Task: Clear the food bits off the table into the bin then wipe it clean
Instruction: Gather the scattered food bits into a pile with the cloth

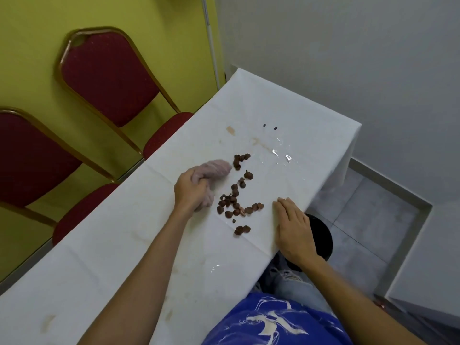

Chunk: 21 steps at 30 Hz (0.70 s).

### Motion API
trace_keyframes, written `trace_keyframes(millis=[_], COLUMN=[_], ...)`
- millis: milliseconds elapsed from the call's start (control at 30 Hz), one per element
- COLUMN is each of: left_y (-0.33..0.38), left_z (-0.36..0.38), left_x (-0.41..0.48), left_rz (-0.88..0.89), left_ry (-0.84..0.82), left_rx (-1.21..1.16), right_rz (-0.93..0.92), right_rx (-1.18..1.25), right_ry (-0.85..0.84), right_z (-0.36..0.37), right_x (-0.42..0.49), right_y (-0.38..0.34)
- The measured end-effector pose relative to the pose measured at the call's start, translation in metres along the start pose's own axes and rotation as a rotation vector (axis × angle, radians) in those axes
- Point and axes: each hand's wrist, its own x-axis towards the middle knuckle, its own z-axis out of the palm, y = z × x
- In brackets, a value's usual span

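Observation:
Several brown food bits (235, 195) lie scattered on the white table (124, 257), with two small dark bits (270, 127) farther away. My left hand (190, 192) grips a bunched pale pink cloth (219, 168) just left of the bits. My right hand (293, 227) rests flat, fingers together, on the table's near edge to the right of the bits. A black bin (322, 235) sits on the floor below that edge, mostly hidden by my right hand and the table.
Brownish stains (230, 129) and wet shiny patches (281, 154) mark the tablecloth. Two red chairs (107, 75) with gold frames stand along the far side against a yellow-green wall. Grey tiled floor (361, 220) lies to the right.

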Motion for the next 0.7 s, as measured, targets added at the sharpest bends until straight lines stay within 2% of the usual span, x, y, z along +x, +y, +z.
trace_keyframes(millis=[67, 133, 267, 367, 467, 533, 633, 700], left_y=[0.015, 0.020, 0.002, -0.007, -0.004, -0.004, -0.005, 0.000], left_z=[-0.006, -0.006, 0.009, 0.021, 0.023, 0.020, 0.015, 0.010], left_x=[0.015, 0.031, 0.040, 0.025, 0.021, 0.025, 0.034, 0.038], left_rz=[-0.030, -0.032, 0.101, 0.206, 0.211, 0.245, 0.303, 0.267], left_ry=[0.045, 0.052, -0.029, -0.027, -0.026, -0.074, -0.240, -0.331], left_rx=[-0.031, 0.033, 0.403, 0.410, 0.441, 0.530, 0.695, 0.702], right_rz=[0.009, 0.003, -0.008, -0.005, 0.015, 0.020, 0.010, 0.000], right_rx=[0.011, 0.017, 0.018, 0.018, 0.023, 0.028, 0.034, 0.026], right_ry=[-0.006, -0.006, -0.006, 0.010, 0.019, 0.021, 0.023, 0.015], right_z=[-0.001, -0.001, -0.006, -0.007, -0.005, -0.005, -0.006, -0.007], right_x=[0.000, 0.000, 0.000, -0.001, 0.000, 0.000, -0.001, -0.002], right_y=[-0.003, -0.003, -0.001, -0.002, -0.003, -0.004, -0.002, -0.002])
